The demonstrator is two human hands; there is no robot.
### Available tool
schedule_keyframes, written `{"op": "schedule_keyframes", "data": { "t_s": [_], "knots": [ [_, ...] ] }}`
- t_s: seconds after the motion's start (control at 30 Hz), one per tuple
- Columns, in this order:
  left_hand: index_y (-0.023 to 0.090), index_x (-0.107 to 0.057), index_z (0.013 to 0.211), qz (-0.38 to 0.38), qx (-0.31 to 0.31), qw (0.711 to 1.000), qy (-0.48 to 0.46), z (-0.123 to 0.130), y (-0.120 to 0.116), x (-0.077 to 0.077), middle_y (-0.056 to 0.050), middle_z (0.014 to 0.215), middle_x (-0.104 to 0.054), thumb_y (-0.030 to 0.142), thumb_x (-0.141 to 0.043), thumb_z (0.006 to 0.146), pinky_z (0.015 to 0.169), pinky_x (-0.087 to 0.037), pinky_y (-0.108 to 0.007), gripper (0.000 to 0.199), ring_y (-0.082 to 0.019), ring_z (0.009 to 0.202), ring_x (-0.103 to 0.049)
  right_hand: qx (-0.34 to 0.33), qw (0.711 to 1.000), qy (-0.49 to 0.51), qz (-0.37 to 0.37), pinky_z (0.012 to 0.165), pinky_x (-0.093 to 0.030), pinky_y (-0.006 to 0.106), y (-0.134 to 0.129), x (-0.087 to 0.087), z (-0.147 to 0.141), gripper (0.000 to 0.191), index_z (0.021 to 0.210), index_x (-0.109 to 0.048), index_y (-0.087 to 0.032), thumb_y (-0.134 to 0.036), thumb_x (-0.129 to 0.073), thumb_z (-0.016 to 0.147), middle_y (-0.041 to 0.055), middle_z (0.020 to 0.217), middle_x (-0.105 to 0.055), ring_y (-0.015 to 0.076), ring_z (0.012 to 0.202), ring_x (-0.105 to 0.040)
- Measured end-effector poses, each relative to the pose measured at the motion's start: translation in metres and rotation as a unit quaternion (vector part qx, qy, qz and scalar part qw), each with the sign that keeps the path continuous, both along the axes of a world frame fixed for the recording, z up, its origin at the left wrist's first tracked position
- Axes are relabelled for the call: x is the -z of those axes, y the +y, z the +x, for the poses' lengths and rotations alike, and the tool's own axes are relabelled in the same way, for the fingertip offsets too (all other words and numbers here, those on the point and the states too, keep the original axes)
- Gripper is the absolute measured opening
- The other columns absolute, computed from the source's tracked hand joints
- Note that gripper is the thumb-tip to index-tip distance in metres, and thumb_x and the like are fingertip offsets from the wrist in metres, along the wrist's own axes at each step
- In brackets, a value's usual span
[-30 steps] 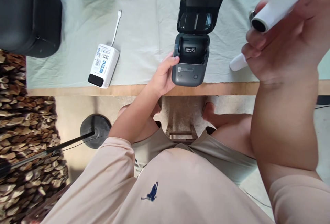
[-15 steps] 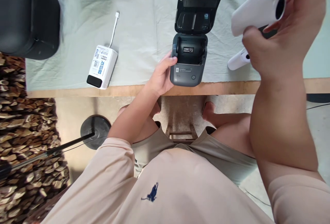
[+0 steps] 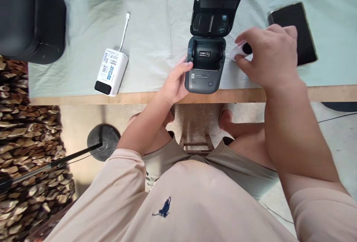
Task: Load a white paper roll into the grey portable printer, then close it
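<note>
The left hand (image 3: 175, 86) grips the dark grey printer (image 3: 203, 80) by its left side, thumb bent over the rim of the open compartment and the other fingers tucked out of sight behind; I can't tell whether the printer rests on the worktop (image 3: 156, 48). Its lid stands open, hinged back. To its right, the right hand (image 3: 270, 56) pinches a small white roll (image 3: 236, 52) between thumb and forefinger, its dark-cored end facing the palm, just beside the printer.

Inside the compartment is a black-and-white label (image 3: 205, 54) with tiny characters; more small print runs across the printer's front, near a power symbol. I can't make either out. The white power bank (image 3: 110, 73), with a short cable (image 3: 124, 32), carries blue lettering and a square code, also too small to read.

The right hand covers part of a dark-screened device (image 3: 292, 21). A black case (image 3: 21, 15) sits at far left.
</note>
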State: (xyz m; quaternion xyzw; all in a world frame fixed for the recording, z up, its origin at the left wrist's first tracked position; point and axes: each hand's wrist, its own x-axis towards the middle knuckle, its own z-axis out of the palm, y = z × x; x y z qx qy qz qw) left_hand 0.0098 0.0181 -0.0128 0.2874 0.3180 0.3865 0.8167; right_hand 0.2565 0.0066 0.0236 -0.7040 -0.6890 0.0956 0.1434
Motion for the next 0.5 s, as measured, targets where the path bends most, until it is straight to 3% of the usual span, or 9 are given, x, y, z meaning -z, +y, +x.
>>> {"op": "schedule_keyframes", "data": {
  "t_s": [0.1, 0.2, 0.27, 0.37, 0.5],
  "knots": [
    [0.025, -0.076, 0.1, 0.026, 0.009, 1.0, -0.013, -0.001, 0.0, 0.002, -0.007, 0.107, -0.088, 0.037, -0.071, 0.098, 0.106, -0.074, -0.041, 0.013, -0.034, 0.136, -0.083, 0.011, 1.0, -0.002, -0.018, 0.118, -0.038, 0.072, -0.002, -0.004, 0.0, 0.041, 0.129, -0.075, -0.032, -0.03, -0.079, 0.088, 0.0125, 0.121, -0.085, 0.0409, 0.118, -0.072],
    [0.025, -0.079, 0.107, 0.036, 0.009, 0.999, -0.012, -0.002, 0.001, 0.005, -0.006, 0.106, -0.089, 0.043, -0.076, 0.095, 0.097, -0.075, -0.039, 0.022, -0.034, 0.13, -0.085, 0.005, 0.999, 0.016, 0.048, 0.118, -0.045, 0.071, -0.005, -0.005, 0.014, 0.054, 0.14, -0.073, -0.031, -0.046, -0.079, 0.088, 0.0113, 0.137, -0.082, 0.0432, 0.127, -0.074],
    [0.025, -0.078, 0.104, 0.036, 0.009, 0.999, -0.023, -0.002, 0.002, 0.007, -0.006, 0.105, -0.089, 0.045, -0.08, 0.092, 0.101, -0.074, -0.041, 0.024, -0.035, 0.13, -0.085, -0.005, 0.991, 0.03, 0.131, 0.111, -0.054, 0.065, -0.005, -0.001, 0.032, 0.051, 0.134, -0.075, -0.025, -0.046, -0.07, 0.087, 0.0119, 0.133, -0.081, 0.0405, 0.123, -0.077],
    [0.025, -0.074, 0.096, 0.033, 0.014, 0.999, -0.039, -0.001, 0.002, 0.008, -0.007, 0.103, -0.088, 0.045, -0.084, 0.088, 0.111, -0.072, -0.044, 0.024, -0.036, 0.132, -0.084, 0.006, 0.976, 0.019, 0.216, 0.093, -0.061, 0.053, -0.006, 0.008, 0.056, 0.039, 0.112, -0.073, -0.022, -0.041, -0.068, 0.078, 0.0104, 0.112, -0.079, 0.0323, 0.1, -0.077],
    [0.024, -0.072, 0.096, 0.027, 0.009, 0.999, -0.041, -0.001, 0.002, 0.007, -0.007, 0.102, -0.088, 0.041, -0.081, 0.09, 0.113, -0.071, -0.045, 0.02, -0.035, 0.132, -0.084, 0.107, 0.986, -0.034, 0.121, 0.086, -0.06, 0.049, -0.02, 0.009, 0.064, 0.042, 0.108, -0.07, -0.026, -0.043, -0.082, 0.071, 0.0075, 0.103, -0.074, 0.0282, 0.089, -0.071]
  ]
}}
